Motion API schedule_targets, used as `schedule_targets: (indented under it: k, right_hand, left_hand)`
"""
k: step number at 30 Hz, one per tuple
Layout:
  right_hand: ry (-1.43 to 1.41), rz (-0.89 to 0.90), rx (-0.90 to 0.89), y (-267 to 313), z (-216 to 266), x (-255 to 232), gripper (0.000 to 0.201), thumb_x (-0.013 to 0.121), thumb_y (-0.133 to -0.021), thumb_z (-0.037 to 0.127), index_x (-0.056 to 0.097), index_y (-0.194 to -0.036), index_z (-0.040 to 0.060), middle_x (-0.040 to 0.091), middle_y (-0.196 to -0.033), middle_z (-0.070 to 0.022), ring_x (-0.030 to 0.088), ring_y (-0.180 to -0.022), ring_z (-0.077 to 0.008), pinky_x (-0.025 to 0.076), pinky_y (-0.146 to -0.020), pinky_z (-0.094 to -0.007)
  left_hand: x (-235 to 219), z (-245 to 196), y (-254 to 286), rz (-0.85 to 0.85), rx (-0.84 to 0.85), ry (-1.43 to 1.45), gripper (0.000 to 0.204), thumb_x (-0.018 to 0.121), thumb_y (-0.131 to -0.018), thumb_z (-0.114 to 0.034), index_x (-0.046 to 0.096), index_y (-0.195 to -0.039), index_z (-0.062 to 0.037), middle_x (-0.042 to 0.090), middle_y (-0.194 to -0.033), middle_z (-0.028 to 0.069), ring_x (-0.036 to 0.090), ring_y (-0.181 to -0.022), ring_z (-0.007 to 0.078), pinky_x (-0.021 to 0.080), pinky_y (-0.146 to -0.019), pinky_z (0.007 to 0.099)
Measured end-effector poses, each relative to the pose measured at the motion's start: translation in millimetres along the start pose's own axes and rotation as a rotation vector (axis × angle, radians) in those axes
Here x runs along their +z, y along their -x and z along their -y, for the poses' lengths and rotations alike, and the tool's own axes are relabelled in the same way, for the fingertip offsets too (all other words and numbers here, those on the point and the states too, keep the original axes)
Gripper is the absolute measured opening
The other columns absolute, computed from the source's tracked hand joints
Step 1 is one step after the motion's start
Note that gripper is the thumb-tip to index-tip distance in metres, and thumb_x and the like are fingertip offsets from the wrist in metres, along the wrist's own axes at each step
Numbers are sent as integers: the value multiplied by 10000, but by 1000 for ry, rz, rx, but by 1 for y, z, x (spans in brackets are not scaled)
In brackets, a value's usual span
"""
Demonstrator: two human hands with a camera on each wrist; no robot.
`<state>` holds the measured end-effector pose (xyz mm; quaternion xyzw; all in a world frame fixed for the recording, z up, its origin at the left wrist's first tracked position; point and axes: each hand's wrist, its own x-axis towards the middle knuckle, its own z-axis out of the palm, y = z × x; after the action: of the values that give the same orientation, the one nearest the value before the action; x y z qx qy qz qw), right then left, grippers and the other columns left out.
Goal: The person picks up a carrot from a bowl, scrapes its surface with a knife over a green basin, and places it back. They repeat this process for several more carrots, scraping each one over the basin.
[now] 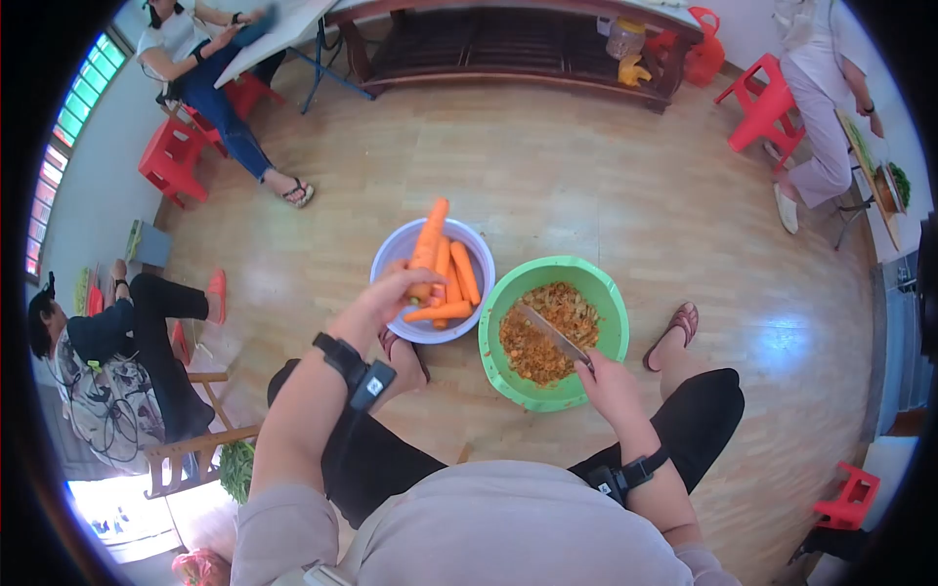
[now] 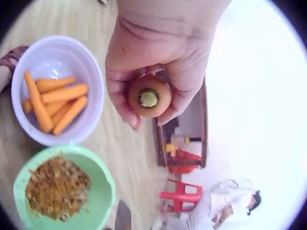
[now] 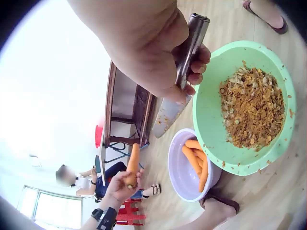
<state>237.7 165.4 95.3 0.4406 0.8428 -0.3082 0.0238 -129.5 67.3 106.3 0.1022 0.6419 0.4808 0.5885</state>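
Note:
In the head view my left hand (image 1: 399, 285) grips a large carrot (image 1: 430, 237) by its thick end, over the lilac basin (image 1: 395, 252). The left wrist view shows that carrot end-on, its green stem stub (image 2: 148, 98) towards the camera. Several peeled-looking carrots (image 1: 465, 273) lie in the lilac basin. My right hand (image 1: 614, 393) holds a knife (image 1: 553, 333) by its metal handle, the blade over the green basin (image 1: 612, 293) in the head view. Bits of orange cling to the blade (image 3: 169, 116). Finely chopped orange and pale pieces (image 3: 253, 108) cover the green basin's bottom.
Both basins stand on the wood-look floor (image 1: 547, 195) between my feet. A low wooden bench-like table (image 1: 508, 83) is at the far side. Other people sit around on red stools (image 1: 176, 161), left and right. A wooden chair (image 1: 200, 444) stands at my left.

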Motion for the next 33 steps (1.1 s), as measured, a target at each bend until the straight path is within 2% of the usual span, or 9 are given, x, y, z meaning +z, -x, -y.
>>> schedule_targets:
  k: [2,5,9,12,17,23,25,28,33]
  right_hand:
    - [-50,-118,-22,1,-8,2,245,538,-890,285,564,-948,48,629,-747,-181,612,-716,-382,474,-615,-473]
    - [-172,-256,-46,-2,-14,4,239,545,-882,273,573,-901,36,615,-727,-200,604,-707,-397,463,-597,-479]
    - [-152,-256,-38,7,-17,7,231,555,-874,263,585,-905,36,615,-739,-215,608,-717,-398,461,-600,-477]
    - [-129,-240,-13,5,-27,16,245,569,-866,268,593,-923,31,621,-753,-221,615,-728,-396,469,-609,-471]
    - [-191,-221,-48,16,-51,32,275,591,-852,266,593,-953,11,626,-770,-233,623,-740,-395,481,-625,-459]
    - [-177,-208,38,13,-56,31,280,604,-839,253,587,-952,-4,622,-768,-240,617,-735,-404,472,-619,-453]
    - [-152,-248,10,8,-61,38,296,622,-829,260,610,-945,-13,610,-698,-210,626,-661,-341,468,-591,-404]
    - [-133,-227,9,3,-58,44,303,613,-839,265,605,-956,-14,607,-688,-203,626,-651,-325,465,-588,-401]
    - [-199,-184,-5,1,-49,39,309,598,-858,279,595,-967,-9,613,-677,-176,626,-616,-287,466,-562,-380]
  left_hand:
    - [35,-3,23,143,46,62,327,675,-763,-77,535,-1033,41,637,-935,131,633,-802,181,544,-687,286]
    - [65,20,44,184,30,121,205,674,-765,-69,593,-916,43,633,-891,104,626,-746,170,536,-678,297]
    - [105,29,70,268,-27,322,312,672,-787,-51,523,-1054,11,621,-850,85,616,-722,156,529,-625,259]
    - [122,54,40,307,13,316,364,673,-794,-62,478,-1098,-16,610,-842,77,610,-713,148,521,-604,253]
    - [155,62,29,194,90,178,372,669,-792,-73,458,-1095,-23,591,-832,73,606,-701,148,511,-606,272]
    - [142,69,21,209,125,158,380,665,-785,-71,444,-1088,-8,582,-798,73,604,-679,156,492,-583,276]
    - [136,71,20,238,163,139,378,668,-785,-69,443,-1082,-4,579,-816,76,604,-684,158,495,-589,280]
    - [130,73,24,179,189,156,302,651,-771,-49,462,-1003,-5,576,-734,80,596,-632,169,489,-557,289]
    - [124,72,29,134,211,191,294,666,-787,-85,468,-993,-18,568,-759,74,595,-638,168,484,-544,281]
